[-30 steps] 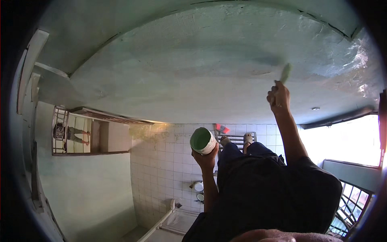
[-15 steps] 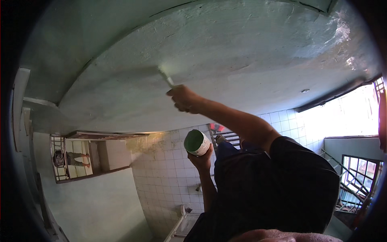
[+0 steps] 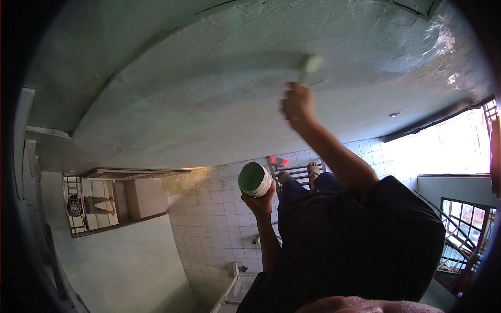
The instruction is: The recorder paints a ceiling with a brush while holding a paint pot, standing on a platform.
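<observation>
The view is tipped up toward a pale green ceiling (image 3: 219,88), w/ the person's dark shirt (image 3: 360,245) filling the lower right. A paintbrush (image 3: 309,67) is held overhead in the right hand (image 3: 297,107), the grip closed round the handle, arm stretched well up so the bristles can be pressed flat against the ceiling surface; the brush tip is blurred, so exact contact can't be confirmed, but it appears touching or just beside the plaster. A small white pot of green paint (image 3: 254,179) is carried in the left hand (image 3: 262,201), fingers wrapped under and round its base, the grip clamped on it. It is kept upright at about chest height, mouth up (prob. so nothing spills and the brush can be dipped w/o a long reach). The pot sits well below the brush, between the body and the white tiled wall (image 3: 209,229). The ceiling's right part looks glossy where light from the bright window (image 3: 443,151) is caught, poss. wet paint, though that is only judged. Sandalled feet (image 3: 312,169) are seen on a metal rung (image 3: 295,172), likely a ladder used for height. At far left a barred opening (image 3: 78,203) is seen, w/ another person's legs behind it.
</observation>
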Available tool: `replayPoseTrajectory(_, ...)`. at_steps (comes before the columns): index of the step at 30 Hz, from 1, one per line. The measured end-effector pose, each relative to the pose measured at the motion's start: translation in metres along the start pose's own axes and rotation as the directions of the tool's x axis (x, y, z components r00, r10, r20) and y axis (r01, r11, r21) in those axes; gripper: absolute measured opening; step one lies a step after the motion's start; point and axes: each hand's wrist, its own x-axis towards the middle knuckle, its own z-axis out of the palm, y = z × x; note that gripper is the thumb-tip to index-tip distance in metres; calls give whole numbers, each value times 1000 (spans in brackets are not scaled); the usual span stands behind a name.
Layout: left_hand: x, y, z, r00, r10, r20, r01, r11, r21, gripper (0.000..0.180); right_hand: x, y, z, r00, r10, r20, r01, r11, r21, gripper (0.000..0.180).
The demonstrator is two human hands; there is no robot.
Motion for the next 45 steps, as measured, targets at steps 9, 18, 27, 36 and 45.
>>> replayPoseTrajectory(9, -6, 0, 7, 997, 26, -70, -29, 999, -43, 76, -40, 53, 134, 666, 561, 492, -418, 827, -376, 24)
replayPoseTrajectory(18, -6, 5, 15, 998, 24, 52, -23, 1000, -8, 76, 7, -116, -104, 948, 170, 269, -116, 972, -205, 14)
replayPoseTrajectory(27, -13, 5, 20, 998, 8, 55, -9, 1000, 20, 77, 33, 7, -43, 974, 169, 154, -189, 974, 128, 19)
replayPoseTrajectory(36, -9, 19, 28, 989, 48, 143, -51, 999, 16, 79, 43, -5, -60, 701, 306, 645, 154, 818, -555, 36)
replayPoseTrajectory(45, 4, 9, 33, 980, -36, 196, 43, 999, -29, 89, 32, -124, -195, 994, 80, 74, -64, 979, -193, 19)
